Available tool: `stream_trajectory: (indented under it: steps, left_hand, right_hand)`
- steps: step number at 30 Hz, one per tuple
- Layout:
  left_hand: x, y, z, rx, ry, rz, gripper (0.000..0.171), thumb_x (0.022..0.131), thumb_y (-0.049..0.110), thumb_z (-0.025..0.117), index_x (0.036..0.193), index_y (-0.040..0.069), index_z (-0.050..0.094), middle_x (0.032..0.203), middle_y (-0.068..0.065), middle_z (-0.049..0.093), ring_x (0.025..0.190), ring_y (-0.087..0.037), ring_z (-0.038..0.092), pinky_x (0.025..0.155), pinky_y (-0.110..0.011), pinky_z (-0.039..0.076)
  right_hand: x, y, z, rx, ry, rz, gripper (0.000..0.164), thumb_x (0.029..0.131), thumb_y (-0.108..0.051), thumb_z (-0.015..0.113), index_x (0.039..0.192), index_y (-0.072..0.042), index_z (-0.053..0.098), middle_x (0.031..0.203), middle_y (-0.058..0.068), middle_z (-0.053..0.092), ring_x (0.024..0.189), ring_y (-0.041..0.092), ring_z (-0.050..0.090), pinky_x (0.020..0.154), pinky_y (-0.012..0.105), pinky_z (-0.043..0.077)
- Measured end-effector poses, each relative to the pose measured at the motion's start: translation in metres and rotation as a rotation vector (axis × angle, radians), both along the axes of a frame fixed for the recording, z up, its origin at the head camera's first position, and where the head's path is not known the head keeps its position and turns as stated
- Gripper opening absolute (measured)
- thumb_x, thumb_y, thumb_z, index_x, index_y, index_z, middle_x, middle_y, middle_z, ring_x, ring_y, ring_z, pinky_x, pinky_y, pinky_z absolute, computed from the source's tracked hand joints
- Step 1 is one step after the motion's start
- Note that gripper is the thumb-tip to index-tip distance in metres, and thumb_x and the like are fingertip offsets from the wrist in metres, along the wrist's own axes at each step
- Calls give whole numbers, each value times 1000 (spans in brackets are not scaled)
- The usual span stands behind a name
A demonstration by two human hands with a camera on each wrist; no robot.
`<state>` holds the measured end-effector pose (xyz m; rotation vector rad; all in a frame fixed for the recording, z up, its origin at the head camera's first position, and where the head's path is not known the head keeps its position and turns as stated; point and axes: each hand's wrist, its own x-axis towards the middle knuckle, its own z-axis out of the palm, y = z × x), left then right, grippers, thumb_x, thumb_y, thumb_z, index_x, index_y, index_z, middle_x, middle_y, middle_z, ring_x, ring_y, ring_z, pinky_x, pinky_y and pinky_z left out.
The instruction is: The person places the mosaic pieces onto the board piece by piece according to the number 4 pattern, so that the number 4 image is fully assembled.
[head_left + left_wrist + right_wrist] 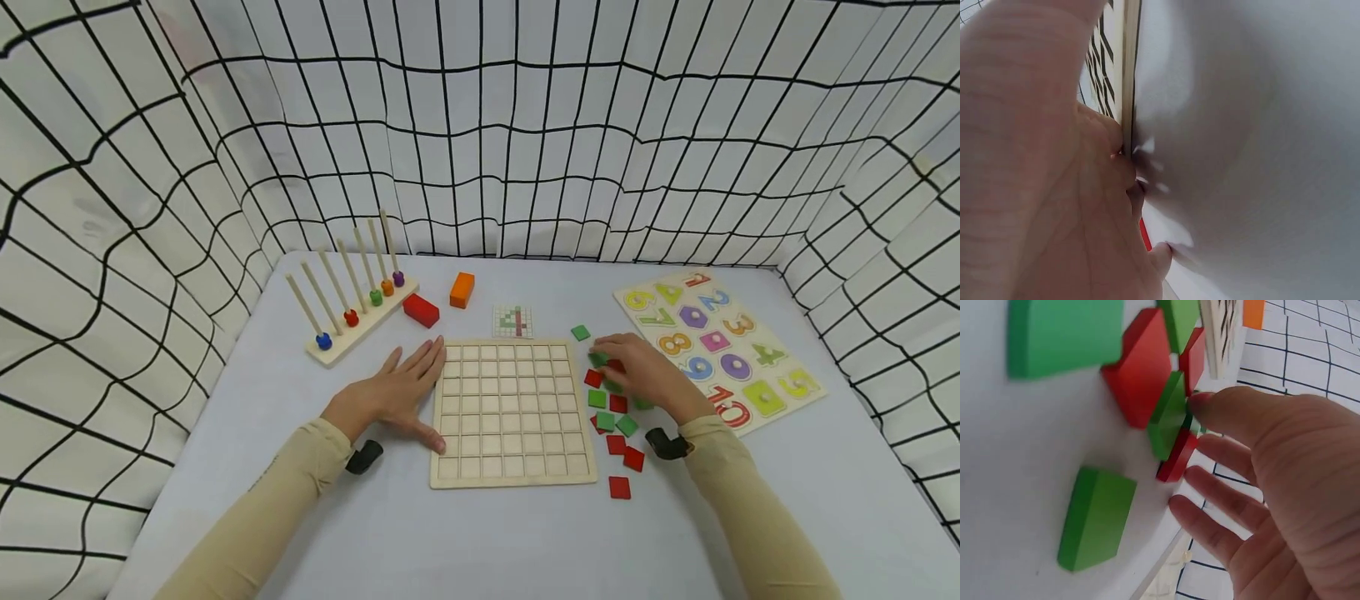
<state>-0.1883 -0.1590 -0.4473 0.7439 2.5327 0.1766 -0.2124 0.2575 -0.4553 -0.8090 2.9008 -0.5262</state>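
My left hand [401,396] lies with spread, straight fingers against the left edge of a square wooden grid board [438,482]. Thumb and fingertips touch the board's rim. To the right of the board, my right hand [637,371] reaches over a loose pile of red and green square tiles. Its thumb and index finger pinch a dark green tile [597,359] at the pile's far end, and this tile is partly hidden. In the right wrist view, a red tile [1179,456] and a green tile [1168,415] lie close by the fingers.
A small printed pattern card [513,322] lies beyond the board. Behind and left stand a peg stand [362,321] with coloured beads, a red block [422,311] and an orange block [462,290]. A number puzzle board [720,346] lies at right. Black netting surrounds the table.
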Motion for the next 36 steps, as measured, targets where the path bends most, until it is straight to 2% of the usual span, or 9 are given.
stream_trajectory:
  steps: [5,9,17,24,29,36]
  left_hand:
    - [-2,3,2,-37,7,-9,148,75,78,82,171,-2,2,181,-20,-7,170,-40,-3,133,-70,0]
    - [-4,5,5,-48,-7,0,148,75,77,83,171,-1,1,181,-19,-8,170,-40,-3,133,-70,0]
    - [-4,6,8,-42,-24,5,148,75,75,84,171,-1,0,181,-19,-9,170,-39,-3,133,-71,0]
    - [-5,3,4,-23,-54,8,152,73,79,83,171,2,-4,181,-16,-14,170,-37,-10,133,-70,-5]
    - [-5,3,6,8,-65,9,154,71,83,81,171,1,-2,181,-16,-14,170,-37,-9,133,-69,-6]
    - [-3,6,9,-18,-61,13,149,76,74,84,171,0,-3,181,-18,-14,170,-38,-8,133,-69,-5]
  right_hand:
    - [-3,3,-2,-16,9,6,26,99,-1,74,125,1,77,135,20,73,131,41,65,111,55,55]
    - [-5,1,-2,-16,13,0,25,96,-2,77,121,-1,78,129,16,76,125,36,68,106,51,59]
    - [-10,1,-1,-19,43,56,20,93,-5,82,113,-4,81,115,11,74,109,28,68,97,45,63]
    - [-13,-6,3,-56,57,77,20,94,-5,81,115,-4,80,117,12,71,108,26,64,94,44,64]
    - [-15,-18,10,-65,63,115,20,96,-8,80,116,-5,79,114,11,69,102,23,61,90,42,63]
    - [-21,-35,13,-61,55,160,19,96,-9,80,115,-5,79,116,11,70,107,25,65,97,45,62]
